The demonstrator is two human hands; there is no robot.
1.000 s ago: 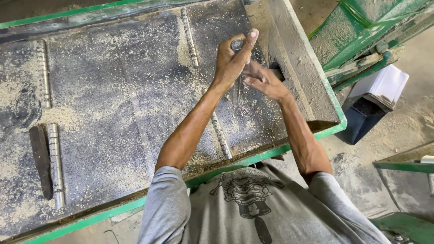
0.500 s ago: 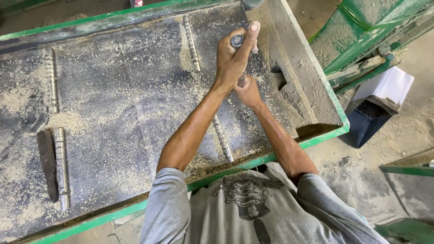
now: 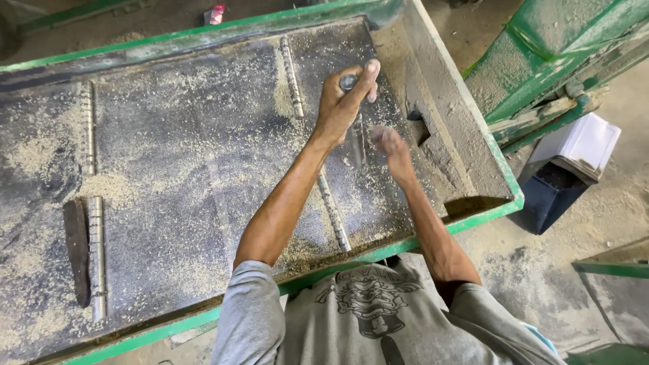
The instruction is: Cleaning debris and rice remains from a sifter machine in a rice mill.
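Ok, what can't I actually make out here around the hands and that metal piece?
Head view only:
- Small metal piece: mostly wrapped by the left hand; its shape and length stay hidden.
- Right hand: motion-blurred, so whether it holds anything cannot be told.
- Green-rimmed tray: left end cut off by the picture edge; sawdust hides much of its floor.
- Dark box: its inside is in shadow.

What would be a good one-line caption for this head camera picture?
Left hand grips a small round metal piece above a dusty green-rimmed tray; right hand blurred beside it.
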